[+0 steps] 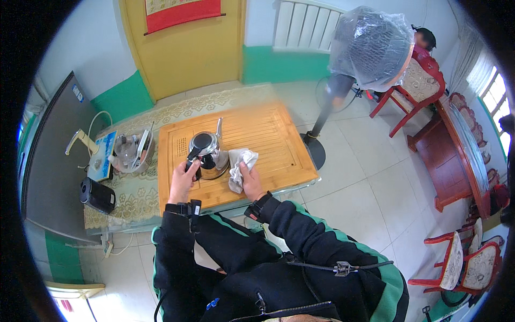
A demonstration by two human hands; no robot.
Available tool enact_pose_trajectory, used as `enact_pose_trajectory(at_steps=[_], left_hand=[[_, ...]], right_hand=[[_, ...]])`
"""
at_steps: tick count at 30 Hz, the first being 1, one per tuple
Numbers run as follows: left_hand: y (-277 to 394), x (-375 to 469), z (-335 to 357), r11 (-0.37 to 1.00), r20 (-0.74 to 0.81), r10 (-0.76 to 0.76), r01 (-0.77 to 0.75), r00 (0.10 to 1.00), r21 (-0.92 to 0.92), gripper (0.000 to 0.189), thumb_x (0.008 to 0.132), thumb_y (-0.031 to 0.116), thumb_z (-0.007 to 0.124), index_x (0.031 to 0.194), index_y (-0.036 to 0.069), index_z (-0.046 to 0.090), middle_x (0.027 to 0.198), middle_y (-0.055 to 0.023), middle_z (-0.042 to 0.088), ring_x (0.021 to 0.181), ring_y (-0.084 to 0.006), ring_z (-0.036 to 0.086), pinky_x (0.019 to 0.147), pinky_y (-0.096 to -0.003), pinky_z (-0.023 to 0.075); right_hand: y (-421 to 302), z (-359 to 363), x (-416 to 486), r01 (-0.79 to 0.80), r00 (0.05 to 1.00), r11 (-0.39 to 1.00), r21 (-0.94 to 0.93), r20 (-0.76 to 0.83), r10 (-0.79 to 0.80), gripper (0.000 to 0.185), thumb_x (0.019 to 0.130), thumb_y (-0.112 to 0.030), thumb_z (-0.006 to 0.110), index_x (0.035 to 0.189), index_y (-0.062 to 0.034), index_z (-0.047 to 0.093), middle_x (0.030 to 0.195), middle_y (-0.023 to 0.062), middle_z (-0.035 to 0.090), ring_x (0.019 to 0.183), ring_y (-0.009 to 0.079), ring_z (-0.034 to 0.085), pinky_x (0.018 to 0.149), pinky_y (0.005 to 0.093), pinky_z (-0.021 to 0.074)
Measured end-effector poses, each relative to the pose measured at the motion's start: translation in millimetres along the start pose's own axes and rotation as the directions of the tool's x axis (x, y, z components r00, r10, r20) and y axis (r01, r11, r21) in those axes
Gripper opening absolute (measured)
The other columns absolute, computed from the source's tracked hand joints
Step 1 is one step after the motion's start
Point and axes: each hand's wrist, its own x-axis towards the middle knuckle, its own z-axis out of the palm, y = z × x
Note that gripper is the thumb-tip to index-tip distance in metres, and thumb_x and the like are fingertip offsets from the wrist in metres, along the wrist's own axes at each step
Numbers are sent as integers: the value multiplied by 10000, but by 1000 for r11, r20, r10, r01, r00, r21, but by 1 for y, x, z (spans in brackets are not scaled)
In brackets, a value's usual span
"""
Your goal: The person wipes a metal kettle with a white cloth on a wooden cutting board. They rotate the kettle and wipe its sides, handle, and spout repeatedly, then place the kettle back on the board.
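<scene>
A shiny metal kettle (221, 159) with a black lid knob, black handle and slim upright spout stands on a bamboo tea tray (273, 141). My left hand (183, 181) grips the handle on the near left side. In my right hand (252, 182) is a crumpled white cloth (238, 171), held just right of the kettle's body, low over the tray. Whether the cloth touches the kettle cannot be told. The cloth hides part of the kettle's right side.
Left of the tray, a lace-patterned cloth holds a clear plastic container (134, 155) of small items, a cream water dispenser pump (82, 143) and a black canister (97, 195). A plastic-wrapped standing fan (368, 48) rises behind the tray's right side. Red wooden chairs (424, 78) stand farther right; a person sits there.
</scene>
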Motion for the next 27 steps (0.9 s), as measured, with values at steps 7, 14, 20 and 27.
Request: enact_pose_trajectory(at_steps=[7, 14, 20, 27], left_hand=[[-5, -14, 58, 971, -43, -6, -4, 999, -238, 318, 1062, 382, 547, 921, 97, 570, 739, 55, 486, 675, -49, 473, 571, -227, 405], [-9, -17, 101, 925, -61, 17, -39, 998, -377, 275, 1060, 379, 539, 1006, 117, 604, 813, 52, 532, 745, -58, 509, 628, -238, 427], [-26, -18, 88, 908, -243, 417, -409, 876, 88, 266, 1014, 238, 654, 1093, -13, 615, 933, -33, 639, 863, -129, 591, 763, -300, 500], [26, -77, 74, 846, -197, 394, -438, 898, -304, 491, 1072, 396, 529, 1374, 10, 511, 1289, -76, 589, 1134, -169, 558, 978, -299, 455]], right_hand=[[0, 2, 1, 97, 994, 987, -128, -30, -102, 330, 1093, -279, 496, 1309, -31, 535, 1062, -10, 588, 915, 85, 558, 797, 262, 481], [-21, -15, -8, -4, 984, 999, -53, -178, -5, 470, 1105, -378, 428, 1336, 12, 551, 1189, 45, 640, 1067, 164, 608, 984, 339, 471], [-92, -43, -2, 90, 982, 918, 387, -188, -17, 454, 1052, -391, 532, 1353, -51, 548, 1295, 55, 641, 1202, 222, 609, 1073, 409, 470], [-157, 23, -25, 13, 972, 991, 131, 229, -43, 526, 975, -248, 583, 1450, -48, 474, 1388, 91, 584, 1282, 232, 565, 1105, 398, 438]])
